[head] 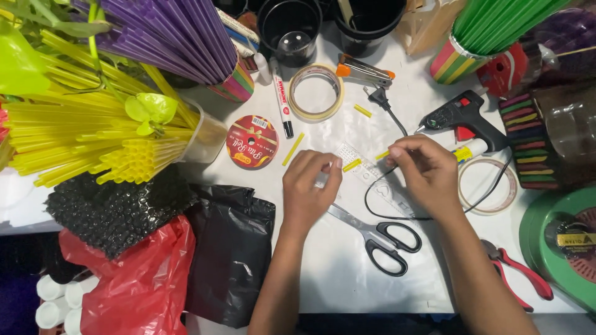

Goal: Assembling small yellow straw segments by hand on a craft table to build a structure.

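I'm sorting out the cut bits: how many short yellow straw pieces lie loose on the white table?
4: one right of the red disc, one beside the tape roll, one at the left hand's fingertips, one by the right hand. The hands may hide more.

- I see a white desk [347,273] under everything.
- My fingers [332,169] pinch a short yellow straw piece [351,165] over a clear ruler [366,170].
- The scissors [379,236] have silver blades and black handles.
- The glue gun [462,118] is black with a red trigger and a black cord [397,214].
- The straw bundles run yellow [81,133], purple [180,37] and green [496,22].
- The green bundle's cup [453,62] is striped red, yellow and green.
- The ribbon spool [251,141] is red; the pliers [518,279] have red grips.
- One plastic bag [143,285] is red, another [230,254] black.
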